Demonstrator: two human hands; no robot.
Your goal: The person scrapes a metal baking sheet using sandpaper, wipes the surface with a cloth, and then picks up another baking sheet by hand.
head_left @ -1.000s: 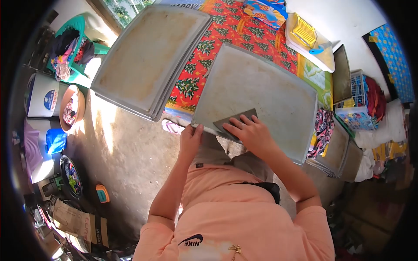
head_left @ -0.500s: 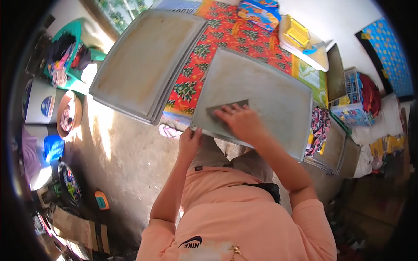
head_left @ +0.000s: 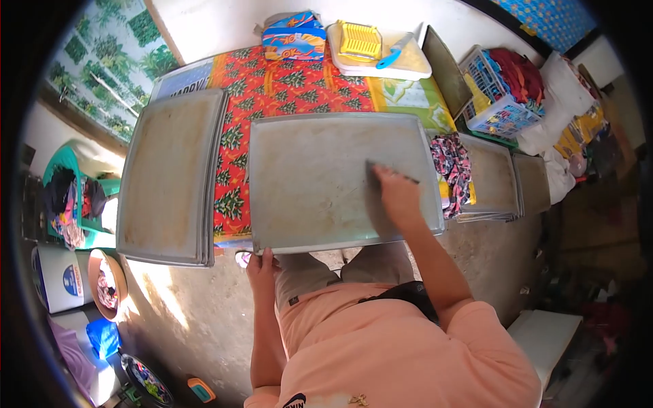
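A large grey metal baking tray lies in front of me, its surface stained light brown in places. My left hand is closed on the tray's near left corner, thumb on top of the rim. My right hand is over the right half of the tray, closed on a flat dark grey scraper. The scraper is tilted on edge against the tray's surface, and the fingers hide part of it.
Stacked baking trays lie at left on a red Christmas-tree tablecloth. A patterned cloth and more trays are at right. Behind stand a blue package and a white tray bearing a yellow slicer and a blue-handled knife.
My right hand has moved rightward across the tray with the scraper, which has gone from nearly flat to tilted on edge. The left hand keeps the tray corner. The camera view has turned.
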